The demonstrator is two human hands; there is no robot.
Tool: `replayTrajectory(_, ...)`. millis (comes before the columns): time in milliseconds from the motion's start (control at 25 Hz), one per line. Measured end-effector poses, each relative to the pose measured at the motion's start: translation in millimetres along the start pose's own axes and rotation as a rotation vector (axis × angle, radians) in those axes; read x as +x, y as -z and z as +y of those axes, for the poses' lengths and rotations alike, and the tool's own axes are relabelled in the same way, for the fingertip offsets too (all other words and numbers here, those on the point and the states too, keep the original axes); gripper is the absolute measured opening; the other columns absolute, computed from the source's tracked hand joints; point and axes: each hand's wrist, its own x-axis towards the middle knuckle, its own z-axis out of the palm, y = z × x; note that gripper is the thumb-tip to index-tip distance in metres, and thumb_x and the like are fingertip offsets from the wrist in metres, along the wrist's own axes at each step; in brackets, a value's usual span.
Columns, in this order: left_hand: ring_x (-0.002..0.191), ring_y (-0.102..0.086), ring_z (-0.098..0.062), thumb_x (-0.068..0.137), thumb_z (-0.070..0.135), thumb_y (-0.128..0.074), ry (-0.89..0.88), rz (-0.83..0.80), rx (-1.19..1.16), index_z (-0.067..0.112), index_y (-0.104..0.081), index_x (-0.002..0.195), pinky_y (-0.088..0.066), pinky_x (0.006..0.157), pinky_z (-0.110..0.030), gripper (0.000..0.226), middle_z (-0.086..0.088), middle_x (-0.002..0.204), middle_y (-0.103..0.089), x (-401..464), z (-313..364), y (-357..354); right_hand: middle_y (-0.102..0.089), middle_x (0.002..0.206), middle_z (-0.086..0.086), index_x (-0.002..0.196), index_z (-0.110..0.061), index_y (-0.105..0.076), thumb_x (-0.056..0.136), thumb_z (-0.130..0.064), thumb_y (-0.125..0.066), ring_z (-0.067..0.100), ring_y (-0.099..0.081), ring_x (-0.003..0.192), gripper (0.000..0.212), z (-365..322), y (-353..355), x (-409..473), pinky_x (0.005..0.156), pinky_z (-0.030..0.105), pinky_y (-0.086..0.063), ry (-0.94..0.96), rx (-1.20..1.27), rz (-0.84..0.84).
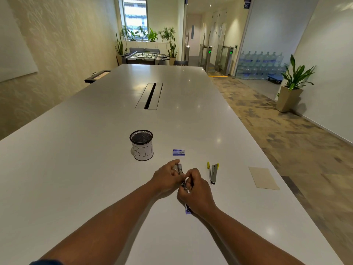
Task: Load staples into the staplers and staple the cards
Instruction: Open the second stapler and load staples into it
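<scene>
Left hand grip pinching opened purple stapler, right hand grip curled on its lower part, yellow stapler lying open just right, staple box, beige cards, white tabletop

Bare forearms — dark blue sleeve edge on left arm.

A black mesh cup marked BIN standing on the long white table, green plants far off by the walls, stacked water bottles
</scene>
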Motion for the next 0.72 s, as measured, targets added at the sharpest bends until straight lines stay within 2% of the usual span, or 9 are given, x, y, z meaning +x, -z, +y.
replayTrajectory(40,0.094,-0.068,-0.034,0.075,0.025,-0.082,0.005,-0.017,-0.123,0.021,-0.045,0.149,-0.052,0.103,-0.055,0.083,-0.008,0.081,-0.071,-1,-1,0,-0.054,0.065,-0.005,0.092,-0.031,-0.041,0.078,-0.024,-0.066,0.011,-0.047,0.055,0.029,0,0,0,0.055,0.033,-0.048,-0.001,-0.009,-0.002)
replayTrajectory(120,0.078,-0.065,-0.029,0.077,0.011,-0.082,-0.010,0.001,-0.231,0.016,-0.048,0.146,-0.056,0.084,-0.045,0.077,-0.012,0.071,-0.067,-2,1,-2,-0.057,0.070,-0.003,0.094,-0.032,-0.042,0.079,-0.029,-0.066,0.014,-0.051,0.059,0.029,0,0,-1,0.059,0.037,-0.051,0.001,-0.018,-0.007)
replayTrajectory(200,0.073,-0.066,-0.024,0.084,0.001,-0.078,-0.021,0.030,-0.317,0.013,-0.049,0.143,-0.056,0.072,-0.032,0.067,-0.014,0.070,-0.066,-2,3,-3,-0.058,0.076,-0.004,0.097,-0.035,-0.043,0.079,-0.038,-0.065,0.012,-0.052,0.062,0.029,0,0,-2,0.059,0.036,-0.051,0.016,0.003,-0.003)
replayTrajectory(280,0.067,-0.068,-0.014,0.086,0.000,-0.075,-0.031,0.079,-0.365,0.014,-0.052,0.140,-0.055,0.064,-0.020,0.060,-0.004,0.064,-0.067,-2,5,-2,-0.059,0.078,-0.008,0.100,-0.039,-0.044,0.078,-0.045,-0.063,0.009,-0.055,0.063,0.030,0,1,-2,0.058,0.031,-0.049,0.019,0.023,-0.002)
replayTrajectory(360,0.068,-0.071,-0.009,0.087,0.003,-0.076,-0.031,0.150,-0.388,0.014,-0.054,0.138,-0.054,0.062,-0.017,0.056,0.002,0.067,-0.072,-2,8,-2,-0.061,0.077,-0.011,0.103,-0.041,-0.044,0.078,-0.046,-0.063,0.007,-0.056,0.062,0.032,0,1,-3,0.055,0.025,-0.046,0.021,0.031,-0.009)
replayTrajectory(480,0.079,-0.071,-0.017,0.087,0.005,-0.076,-0.009,0.217,-0.459,0.014,-0.055,0.138,-0.057,0.073,-0.029,0.056,-0.009,0.092,-0.074,-2,12,-1,-0.060,0.074,-0.010,0.104,-0.041,-0.045,0.077,-0.038,-0.060,0.009,-0.054,0.059,0.032,0,2,-3,0.055,0.027,-0.045,0.042,0.066,-0.035)
replayTrajectory(520,0.080,-0.071,-0.018,0.088,0.007,-0.076,-0.009,0.237,-0.450,0.014,-0.055,0.138,-0.057,0.073,-0.029,0.055,-0.011,0.096,-0.074,-2,13,0,-0.059,0.074,-0.010,0.104,-0.041,-0.046,0.075,-0.034,-0.059,0.009,-0.053,0.059,0.033,0,3,-3,0.056,0.029,-0.045,0.052,0.081,-0.039)
replayTrajectory(720,0.066,-0.070,-0.002,0.090,0.014,-0.075,-0.034,0.319,-0.307,0.016,-0.054,0.137,-0.050,0.055,-0.011,0.052,-0.005,0.092,-0.075,-2,15,0,-0.057,0.076,-0.006,0.098,-0.036,-0.050,0.074,-0.016,-0.060,0.014,-0.051,0.063,0.033,3,4,-3,0.060,0.035,-0.047,0.073,0.170,0.031)
